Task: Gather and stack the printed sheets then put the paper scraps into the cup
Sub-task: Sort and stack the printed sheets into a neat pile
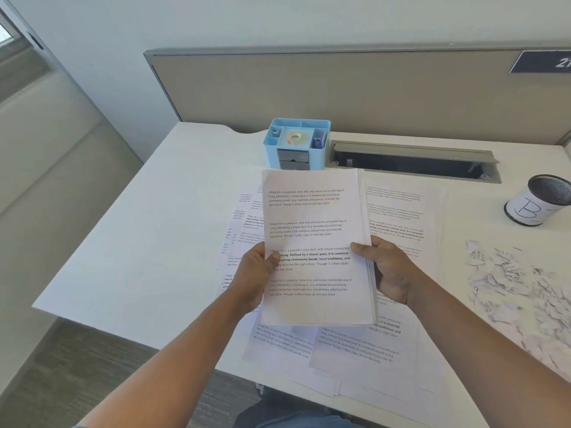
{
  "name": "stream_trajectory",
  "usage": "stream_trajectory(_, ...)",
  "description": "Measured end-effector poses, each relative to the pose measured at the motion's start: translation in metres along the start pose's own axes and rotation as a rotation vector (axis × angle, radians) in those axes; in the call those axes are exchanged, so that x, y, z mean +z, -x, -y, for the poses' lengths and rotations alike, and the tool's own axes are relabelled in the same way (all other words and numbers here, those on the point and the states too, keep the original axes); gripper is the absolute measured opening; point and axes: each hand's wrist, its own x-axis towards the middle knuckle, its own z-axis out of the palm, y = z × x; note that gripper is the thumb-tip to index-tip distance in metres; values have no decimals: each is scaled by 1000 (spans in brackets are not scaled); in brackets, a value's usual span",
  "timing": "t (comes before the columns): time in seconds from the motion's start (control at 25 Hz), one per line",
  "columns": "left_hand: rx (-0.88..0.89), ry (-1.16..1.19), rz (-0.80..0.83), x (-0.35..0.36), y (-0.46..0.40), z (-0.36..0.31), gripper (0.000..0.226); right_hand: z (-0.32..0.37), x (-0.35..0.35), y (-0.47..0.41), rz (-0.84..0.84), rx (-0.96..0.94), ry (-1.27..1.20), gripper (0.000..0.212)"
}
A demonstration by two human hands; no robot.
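Loose printed sheets litter white counter; grey partition behind. Left hand, right hand: each grip clamps stack edge, thumbs on top.

sheets – matt paper | cup – metal mesh | organizer – smooth plastic

White desk: loose printed sheets spread mid-desk, scraps piled right, cup far right, blue organizer at back, cable tray beside it.
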Motion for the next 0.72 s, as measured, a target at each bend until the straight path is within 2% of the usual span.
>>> stream_trajectory(0.16,-30,-20,51,-4,-1,3,25,-6,-4,-3,21,46,99,29)
stream_trajectory(0.36,-93,-85,12,-10,-10,2,18,-11,2,-14,-53,-37,195,26)
stream_trajectory(0.56,-82,-262,-190,-37,-34,5,14,-10,0,-30,-186,-71,200,23)
stream_trajectory(0.72,5,-515,-350,-70,-63,5,29,-9,0,-44,-255,-62,168,30)
